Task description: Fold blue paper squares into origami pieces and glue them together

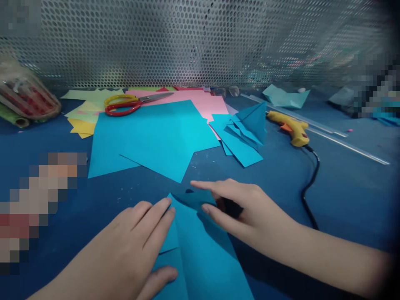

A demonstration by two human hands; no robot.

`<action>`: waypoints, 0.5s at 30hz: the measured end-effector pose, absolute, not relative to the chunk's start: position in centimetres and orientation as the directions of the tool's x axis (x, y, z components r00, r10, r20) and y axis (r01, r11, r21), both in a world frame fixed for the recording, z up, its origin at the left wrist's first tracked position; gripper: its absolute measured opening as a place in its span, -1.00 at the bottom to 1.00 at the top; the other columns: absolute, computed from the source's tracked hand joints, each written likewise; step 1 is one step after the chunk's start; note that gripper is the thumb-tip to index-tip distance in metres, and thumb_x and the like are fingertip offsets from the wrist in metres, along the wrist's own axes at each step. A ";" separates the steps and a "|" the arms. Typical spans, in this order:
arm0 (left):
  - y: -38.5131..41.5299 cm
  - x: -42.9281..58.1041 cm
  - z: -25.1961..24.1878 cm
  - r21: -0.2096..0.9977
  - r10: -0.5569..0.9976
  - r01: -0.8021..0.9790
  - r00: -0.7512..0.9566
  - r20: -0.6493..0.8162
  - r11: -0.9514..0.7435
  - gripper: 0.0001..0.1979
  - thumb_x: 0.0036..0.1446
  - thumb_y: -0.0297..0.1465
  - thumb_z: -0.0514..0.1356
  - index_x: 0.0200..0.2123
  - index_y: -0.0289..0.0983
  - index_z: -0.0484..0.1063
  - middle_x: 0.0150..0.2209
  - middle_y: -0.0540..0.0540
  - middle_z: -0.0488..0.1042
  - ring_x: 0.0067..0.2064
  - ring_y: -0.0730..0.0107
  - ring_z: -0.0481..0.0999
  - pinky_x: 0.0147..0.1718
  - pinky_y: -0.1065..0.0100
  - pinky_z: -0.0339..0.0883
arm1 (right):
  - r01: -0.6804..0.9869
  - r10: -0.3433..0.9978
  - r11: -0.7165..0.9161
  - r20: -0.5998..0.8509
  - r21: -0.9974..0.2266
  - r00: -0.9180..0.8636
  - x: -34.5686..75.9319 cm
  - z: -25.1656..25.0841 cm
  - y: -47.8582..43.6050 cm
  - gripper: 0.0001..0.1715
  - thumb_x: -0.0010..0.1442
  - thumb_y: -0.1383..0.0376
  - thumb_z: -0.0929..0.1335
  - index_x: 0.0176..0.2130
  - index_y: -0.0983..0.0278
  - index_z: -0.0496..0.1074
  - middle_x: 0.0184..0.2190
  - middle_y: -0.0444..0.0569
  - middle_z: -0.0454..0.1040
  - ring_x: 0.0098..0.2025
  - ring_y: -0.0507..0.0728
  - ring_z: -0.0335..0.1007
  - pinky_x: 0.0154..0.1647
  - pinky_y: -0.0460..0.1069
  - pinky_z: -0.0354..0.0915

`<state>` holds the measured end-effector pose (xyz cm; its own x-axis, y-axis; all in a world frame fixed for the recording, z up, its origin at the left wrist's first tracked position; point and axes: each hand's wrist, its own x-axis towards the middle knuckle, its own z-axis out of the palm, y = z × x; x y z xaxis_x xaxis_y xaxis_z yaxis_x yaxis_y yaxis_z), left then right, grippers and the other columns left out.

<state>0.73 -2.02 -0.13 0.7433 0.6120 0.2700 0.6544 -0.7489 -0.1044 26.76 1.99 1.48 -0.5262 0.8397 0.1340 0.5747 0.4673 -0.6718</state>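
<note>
A blue sheet of paper (212, 258) with a lengthwise crease lies at the near edge of the view, a folded panel along its left side. My left hand (134, 233) rests flat on that panel, its fingertips by the pointed top corner and its thumb lower down. At the upper right of the sheet, my right hand (240, 204) has a shaded corner flap between its thumb and fingers. Its index finger stretches out leftward above the flap; the other fingers are mostly hidden.
Ahead lie more blue sheets (150, 137), red-and-yellow-handled scissors (125, 104) and folded blue pieces (240, 133). A yellow glue gun (292, 127) with a black cord and clear glue sticks (350, 146) sit right. A plastic jar (28, 91) stands left; perforated metal (187, 41) closes the back.
</note>
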 end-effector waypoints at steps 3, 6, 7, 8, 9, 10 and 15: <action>-2.1 0.8 -0.4 -0.078 0.611 0.656 0.734 0.296 -0.751 -0.49 0.46 -0.21 -0.17 0.22 -0.30 0.37 0.20 -0.12 0.46 0.02 0.07 0.45 -0.08 0.15 0.27 | 0.610 0.845 0.495 0.181 -0.618 -0.503 26.6 0.9 2.3 -0.55 0.34 0.31 0.27 0.17 0.29 0.46 -0.42 -0.06 0.53 -0.45 0.06 0.36 -0.40 -0.05 0.29; -2.0 1.0 -0.5 -0.034 0.619 0.659 0.721 0.312 -0.751 -0.49 0.46 -0.19 -0.16 0.19 -0.30 0.40 0.18 -0.12 0.48 0.02 0.11 0.45 -0.05 0.18 0.27 | 0.623 0.835 0.528 0.222 -0.576 -0.503 26.5 0.5 2.2 -0.57 0.34 0.35 0.25 0.15 0.30 0.46 -0.50 -0.11 0.45 -0.49 0.06 0.29 -0.43 -0.06 0.26; -2.0 1.0 -0.5 -0.023 0.617 0.656 0.720 0.318 -0.754 -0.49 0.46 -0.18 -0.15 0.19 -0.30 0.41 0.17 -0.12 0.49 0.02 0.12 0.45 -0.05 0.19 0.28 | 0.627 0.826 0.549 0.241 -0.554 -0.510 26.4 0.5 2.2 -0.57 0.35 0.37 0.24 0.14 0.31 0.46 -0.53 -0.12 0.41 -0.51 0.06 0.27 -0.43 -0.06 0.26; -1.9 1.1 -0.6 -0.016 0.617 0.654 0.721 0.316 -0.756 -0.50 0.46 -0.17 -0.13 0.20 -0.30 0.40 0.17 -0.12 0.49 0.02 0.13 0.45 -0.06 0.19 0.29 | 0.626 0.810 0.575 0.262 -0.527 -0.524 26.4 0.4 2.1 -0.58 0.35 0.40 0.23 0.12 0.33 0.47 -0.54 -0.13 0.39 -0.51 0.06 0.26 -0.43 -0.05 0.26; -1.9 1.1 -0.6 -0.015 0.614 0.650 0.724 0.314 -0.759 -0.50 0.44 -0.15 -0.10 0.20 -0.29 0.40 0.16 -0.12 0.50 0.01 0.13 0.46 -0.07 0.19 0.30 | 0.620 0.791 0.605 0.288 -0.499 -0.540 26.4 0.3 2.1 -0.58 0.35 0.43 0.21 0.11 0.34 0.47 -0.54 -0.13 0.37 -0.51 0.06 0.26 -0.43 -0.05 0.27; -1.8 1.1 -0.6 -0.016 0.615 0.649 0.727 0.305 -0.760 -0.49 0.43 -0.13 -0.06 0.22 -0.29 0.39 0.16 -0.13 0.50 0.00 0.12 0.46 -0.08 0.20 0.31 | 0.610 0.767 0.638 0.319 -0.469 -0.557 26.4 0.2 2.1 -0.57 0.35 0.46 0.19 0.10 0.34 0.47 -0.54 -0.13 0.37 -0.50 0.06 0.26 -0.43 -0.04 0.28; -1.8 1.2 -0.4 -0.059 0.604 0.643 0.743 0.289 -0.764 -0.48 0.43 -0.14 -0.08 0.20 -0.31 0.40 0.14 -0.15 0.50 0.00 0.12 0.45 -0.09 0.20 0.31 | 0.532 0.660 0.751 0.411 -0.391 -0.629 26.9 -0.2 2.3 -0.60 0.42 0.44 0.17 0.10 0.30 0.47 -0.29 0.04 0.51 -0.31 0.09 0.44 -0.33 -0.02 0.41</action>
